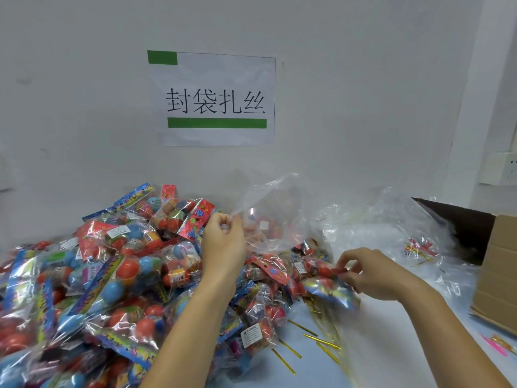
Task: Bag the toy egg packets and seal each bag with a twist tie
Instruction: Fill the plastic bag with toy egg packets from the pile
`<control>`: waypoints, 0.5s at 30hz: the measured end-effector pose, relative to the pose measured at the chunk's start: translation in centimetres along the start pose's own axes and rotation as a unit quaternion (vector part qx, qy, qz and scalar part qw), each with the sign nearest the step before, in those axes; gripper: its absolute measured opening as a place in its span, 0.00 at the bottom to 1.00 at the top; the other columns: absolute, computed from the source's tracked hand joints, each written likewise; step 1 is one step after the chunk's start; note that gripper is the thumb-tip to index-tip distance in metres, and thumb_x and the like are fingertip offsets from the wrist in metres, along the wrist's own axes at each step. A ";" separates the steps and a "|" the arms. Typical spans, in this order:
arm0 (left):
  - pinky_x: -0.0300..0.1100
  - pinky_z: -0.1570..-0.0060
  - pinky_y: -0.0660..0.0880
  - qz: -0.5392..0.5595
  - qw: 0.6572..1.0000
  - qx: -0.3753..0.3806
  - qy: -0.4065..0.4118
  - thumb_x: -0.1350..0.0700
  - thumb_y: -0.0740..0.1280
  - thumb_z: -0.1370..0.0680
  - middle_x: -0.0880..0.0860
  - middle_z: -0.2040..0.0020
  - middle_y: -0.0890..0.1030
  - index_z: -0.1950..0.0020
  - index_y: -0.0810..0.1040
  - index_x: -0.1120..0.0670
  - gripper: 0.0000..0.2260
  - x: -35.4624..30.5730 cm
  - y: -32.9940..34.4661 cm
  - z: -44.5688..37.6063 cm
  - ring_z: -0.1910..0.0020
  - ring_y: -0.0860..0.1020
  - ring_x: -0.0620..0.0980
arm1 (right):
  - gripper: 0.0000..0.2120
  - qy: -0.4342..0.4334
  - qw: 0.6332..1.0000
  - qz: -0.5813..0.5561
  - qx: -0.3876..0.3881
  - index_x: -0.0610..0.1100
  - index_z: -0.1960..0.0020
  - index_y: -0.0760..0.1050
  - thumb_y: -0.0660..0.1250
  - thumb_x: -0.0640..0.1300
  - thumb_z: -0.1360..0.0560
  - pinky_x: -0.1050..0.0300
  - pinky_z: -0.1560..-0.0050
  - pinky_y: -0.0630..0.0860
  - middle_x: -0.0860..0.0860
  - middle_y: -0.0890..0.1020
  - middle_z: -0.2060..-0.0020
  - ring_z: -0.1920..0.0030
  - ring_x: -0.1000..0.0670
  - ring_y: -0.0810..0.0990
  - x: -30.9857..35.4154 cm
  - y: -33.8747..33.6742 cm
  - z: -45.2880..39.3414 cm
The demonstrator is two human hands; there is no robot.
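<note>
A big heap of toy egg packets (112,275), with red and blue eggs under bright header cards, covers the left and middle of the table. My left hand (222,245) pinches the rim of a clear plastic bag (275,211) and holds it raised over the heap. Some packets show faintly inside the bag. My right hand (375,273) grips one egg packet (333,287) by its red header at the heap's right edge. Gold twist ties (321,340) lie loose on the table below that packet.
A pile of empty clear bags (391,231) lies at the back right, with several ties on it. A brown cardboard box (495,264) stands at the right edge. A paper sign (212,99) hangs on the white wall behind.
</note>
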State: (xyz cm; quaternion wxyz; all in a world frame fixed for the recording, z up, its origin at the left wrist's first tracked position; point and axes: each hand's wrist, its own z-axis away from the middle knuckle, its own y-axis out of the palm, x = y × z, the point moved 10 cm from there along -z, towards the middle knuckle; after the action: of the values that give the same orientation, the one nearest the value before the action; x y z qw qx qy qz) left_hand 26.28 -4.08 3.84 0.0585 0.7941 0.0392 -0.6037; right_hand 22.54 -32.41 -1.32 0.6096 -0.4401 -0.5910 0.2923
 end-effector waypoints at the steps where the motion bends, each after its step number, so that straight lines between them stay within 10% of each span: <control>1: 0.64 0.48 0.77 -0.001 1.000 0.000 0.001 0.54 0.61 0.17 0.57 0.61 0.72 0.58 0.68 0.55 0.10 0.0 0.0 0.0 0.62 0.72 0.52 | 0.01 -0.001 1.000 0.005 -0.002 0.51 0.51 0.80 0.70 0.47 0.21 0.63 0.64 0.73 0.52 0.83 0.59 0.62 0.53 0.81 0.0 -0.1 0.0; 6: 0.63 0.47 0.77 0.000 1.000 0.002 0.006 0.55 0.61 0.18 0.60 0.59 0.76 0.58 0.69 0.55 0.10 0.1 0.1 -0.2 0.61 0.74 0.53 | 0.04 0.002 0.999 0.045 0.025 0.52 0.49 0.80 0.72 0.48 0.23 0.66 0.61 0.72 0.53 0.81 0.50 0.53 0.53 0.80 0.1 0.6 0.0; 15: 0.62 0.49 0.78 -0.004 1.000 0.002 0.006 0.56 0.61 0.17 0.65 0.52 0.80 0.58 0.69 0.55 0.10 0.3 0.1 -0.3 0.60 0.76 0.54 | 0.56 0.029 0.978 0.163 0.125 0.51 0.21 0.50 0.82 0.52 0.37 0.50 0.35 0.74 0.48 0.63 0.26 0.31 0.43 0.70 0.7 5.0 0.5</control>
State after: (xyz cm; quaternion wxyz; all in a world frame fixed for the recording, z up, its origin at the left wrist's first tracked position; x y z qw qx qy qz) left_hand 26.65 -4.15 3.65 0.0548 0.7974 0.0414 -0.5995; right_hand 22.94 -29.51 -5.42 0.6207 -0.4595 -0.4521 0.4463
